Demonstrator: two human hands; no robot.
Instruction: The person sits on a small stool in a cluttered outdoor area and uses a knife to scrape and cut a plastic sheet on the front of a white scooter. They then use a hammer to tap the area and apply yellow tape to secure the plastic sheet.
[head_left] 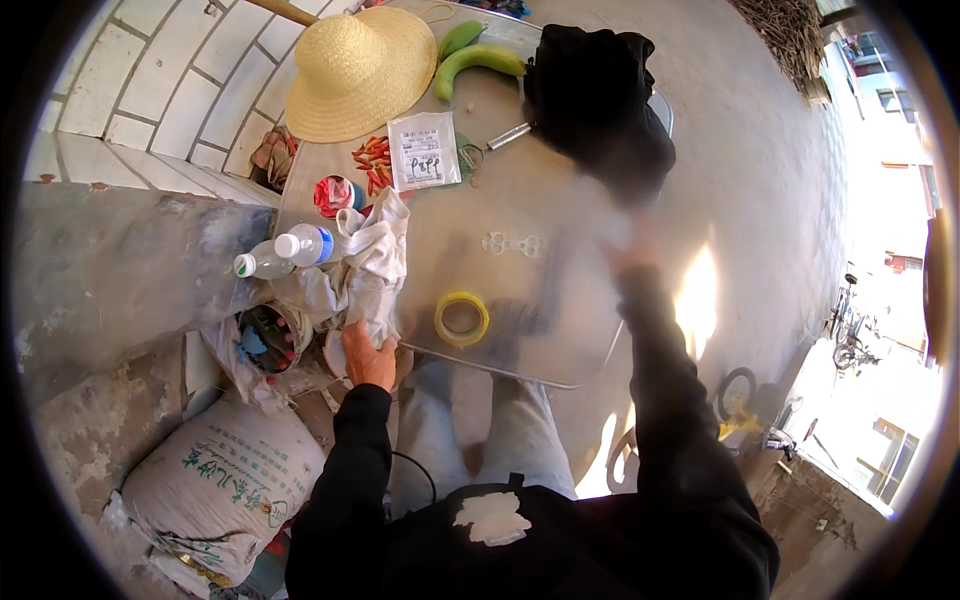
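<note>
Beyond cream cloth (376, 245), seemingly handwritten label (423, 152)

Your pale cloth (375, 255) looks matt & wrinkled; your tape roll (482, 318) smooth, glossy plastic; bottles (305, 243), clear shiny plastic; hat (365, 70), rough woven straw; tabletop (560, 330), smooth w/ slight sheen; sack (220, 480), matt woven plastic; your trousers (430, 405), matt cloth, prob. denim.
</note>
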